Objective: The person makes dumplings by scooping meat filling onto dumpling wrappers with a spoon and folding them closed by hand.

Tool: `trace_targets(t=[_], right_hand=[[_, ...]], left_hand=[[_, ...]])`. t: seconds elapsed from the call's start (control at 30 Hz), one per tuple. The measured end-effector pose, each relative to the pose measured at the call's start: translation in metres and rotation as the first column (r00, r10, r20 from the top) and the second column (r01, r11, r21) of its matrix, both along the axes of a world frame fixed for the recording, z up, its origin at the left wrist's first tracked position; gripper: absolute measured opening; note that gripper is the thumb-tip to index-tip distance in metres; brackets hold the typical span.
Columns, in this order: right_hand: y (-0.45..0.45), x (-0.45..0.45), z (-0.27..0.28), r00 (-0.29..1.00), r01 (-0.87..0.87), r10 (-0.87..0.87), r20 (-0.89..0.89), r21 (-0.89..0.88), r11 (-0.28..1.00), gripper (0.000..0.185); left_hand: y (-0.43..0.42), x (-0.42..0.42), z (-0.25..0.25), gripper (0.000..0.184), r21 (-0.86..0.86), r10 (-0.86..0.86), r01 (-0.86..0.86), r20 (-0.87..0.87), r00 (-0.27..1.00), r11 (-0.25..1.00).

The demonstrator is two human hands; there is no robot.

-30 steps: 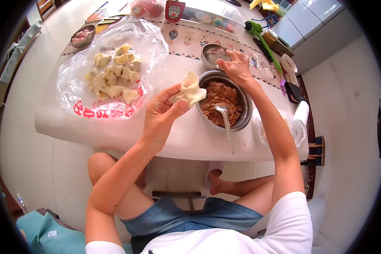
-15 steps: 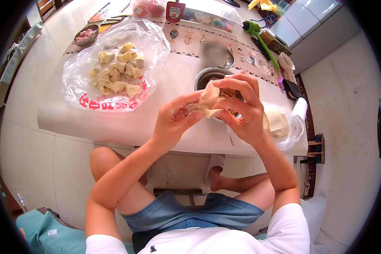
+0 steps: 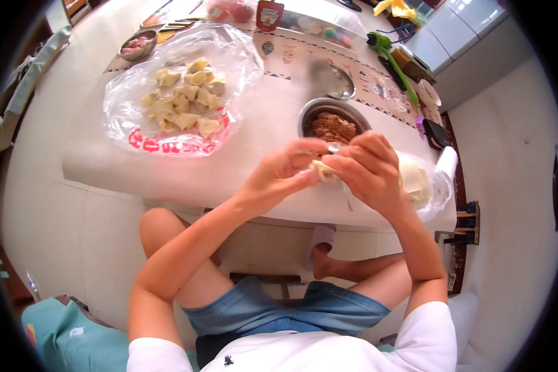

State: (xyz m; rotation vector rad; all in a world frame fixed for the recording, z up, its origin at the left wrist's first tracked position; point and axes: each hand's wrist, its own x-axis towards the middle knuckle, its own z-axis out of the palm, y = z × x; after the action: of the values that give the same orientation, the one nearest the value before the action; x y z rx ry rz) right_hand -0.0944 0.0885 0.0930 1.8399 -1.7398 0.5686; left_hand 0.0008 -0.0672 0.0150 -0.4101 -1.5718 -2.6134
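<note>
Bright, washed-out light inside a dark rounded border.
The fingers (image 3: 367,160) look slightly smeared; beyond them, grey blur veils part of the small bowl (image 3: 340,83); glare streaks the plastic bag (image 3: 129,113) to their left; below, the desk (image 3: 263,121) edge bows.

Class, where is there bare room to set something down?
Bare table lies between the plastic bag of dumplings and the metal bowl, and along the near edge, this side of the bag. Crowded: the right end, around the dough sheets; the far side, near the ketchup pouch; and before the bowl, where left hand and right hand hold dough.
</note>
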Motion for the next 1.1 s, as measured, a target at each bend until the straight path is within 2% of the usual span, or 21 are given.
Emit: trace_targets(t=[0.03, 0.13, 0.17, 0.2, 0.23, 0.27, 0.3, 0.33, 0.37, 0.4, 0.47, 0.5, 0.53, 0.6, 0.8, 0.9, 1.0, 1.03, 1.1], right_hand=[[0.004, -0.001, -0.004, 1.0, -0.014, 0.014, -0.014, 0.015, 1.0, 0.023], [0.009, -0.002, -0.01, 0.998, -0.061, 0.061, 0.008, 0.049, 0.997, 0.023], [0.009, -0.004, -0.01, 0.997, -0.073, 0.07, 0.045, 0.062, 0.995, 0.023], [0.013, -0.005, -0.009, 0.994, -0.077, 0.071, 0.079, 0.076, 0.994, 0.022], [0.023, -0.005, 0.003, 0.979, 0.051, -0.088, 0.184, 0.197, 0.979, 0.031], [0.028, -0.012, 0.009, 0.905, 0.073, -0.097, 0.415, 0.073, 0.995, 0.048], [0.042, -0.018, 0.012, 0.854, 0.212, -0.188, 0.485, 0.004, 0.977, 0.047], [0.055, -0.025, 0.015, 0.784, 0.344, -0.253, 0.567, -0.057, 0.937, 0.045], [0.077, -0.038, 0.013, 0.738, 0.496, -0.424, 0.525, 0.005, 0.868, 0.036], [0.104, -0.055, 0.006, 0.666, 0.631, -0.578, 0.471, 0.056, 0.773, 0.028], [0.147, -0.078, -0.011, 0.486, 0.751, -0.758, 0.436, 0.235, 0.617, 0.015], [0.166, -0.087, -0.026, 0.514, 0.727, -0.751, 0.414, 0.255, 0.638, 0.012], [0.172, -0.082, -0.029, 0.424, 0.681, -0.765, 0.485, 0.386, 0.622, 0.013], [0.176, -0.076, -0.036, 0.454, 0.575, -0.755, 0.472, 0.493, 0.654, 0.016], [0.188, -0.087, -0.05, 0.488, 0.535, -0.757, 0.434, 0.536, 0.653, 0.013], [0.194, -0.093, -0.051, 0.418, 0.483, -0.708, 0.57, 0.52, 0.704, 0.014], [0.208, -0.109, -0.055, 0.121, 0.449, -0.648, 0.752, 0.54, 0.712, 0.015], [0.209, -0.111, -0.059, 0.031, 0.444, -0.566, 0.824, 0.496, 0.746, 0.017], [0.21, -0.115, -0.063, 0.172, 0.484, -0.637, 0.751, 0.499, 0.719, 0.017]], left_hand=[[-0.001, -0.001, -0.004, 0.038, -0.083, -0.069, 0.071, 0.028, 0.997, 0.994], [-0.001, 0.003, -0.006, 0.037, -0.008, -0.274, 0.276, 0.094, 0.957, 0.961], [-0.001, 0.004, -0.005, 0.038, -0.043, -0.299, 0.303, 0.075, 0.951, 0.952], [0.0, 0.005, -0.003, 0.038, 0.031, -0.31, 0.309, 0.116, 0.944, 0.951], [0.0, 0.006, -0.002, 0.038, 0.107, -0.332, 0.318, 0.152, 0.931, 0.942], [0.0, 0.003, -0.007, 0.04, 0.217, -0.253, 0.22, 0.142, 0.957, 0.951], [-0.006, 0.001, -0.007, 0.046, 0.479, -0.141, 0.141, -0.037, 0.989, 0.866], [-0.017, -0.007, 0.006, 0.052, 0.455, 0.105, -0.067, -0.06, 0.993, 0.888], [-0.028, -0.014, 0.013, 0.053, 0.575, 0.173, -0.15, 0.015, 0.985, 0.804], [-0.037, -0.015, 0.01, 0.05, 0.621, 0.157, -0.115, -0.013, 0.988, 0.775], [-0.025, -0.013, 0.013, 0.053, 0.468, 0.209, -0.226, 0.089, 0.974, 0.854], [-0.02, -0.012, 0.013, 0.052, 0.427, 0.155, -0.179, 0.092, 0.984, 0.886], [-0.016, -0.009, 0.012, 0.051, 0.383, 0.106, -0.137, 0.1, 0.989, 0.913], [-0.009, -0.008, 0.014, 0.05, 0.33, 0.066, -0.101, 0.114, 0.991, 0.938], [0.001, -0.009, 0.012, 0.048, 0.284, 0.039, -0.076, 0.131, 0.991, 0.956], [0.003, -0.009, 0.011, 0.048, 0.269, 0.03, -0.067, 0.139, 0.99, 0.961], [0.004, -0.009, 0.009, 0.047, 0.267, -0.003, -0.039, 0.157, 0.988, 0.963], [0.004, -0.008, 0.008, 0.046, 0.264, -0.018, -0.028, 0.169, 0.986, 0.964], [0.006, -0.009, 0.005, 0.045, 0.26, -0.042, -0.007, 0.184, 0.982, 0.966]])
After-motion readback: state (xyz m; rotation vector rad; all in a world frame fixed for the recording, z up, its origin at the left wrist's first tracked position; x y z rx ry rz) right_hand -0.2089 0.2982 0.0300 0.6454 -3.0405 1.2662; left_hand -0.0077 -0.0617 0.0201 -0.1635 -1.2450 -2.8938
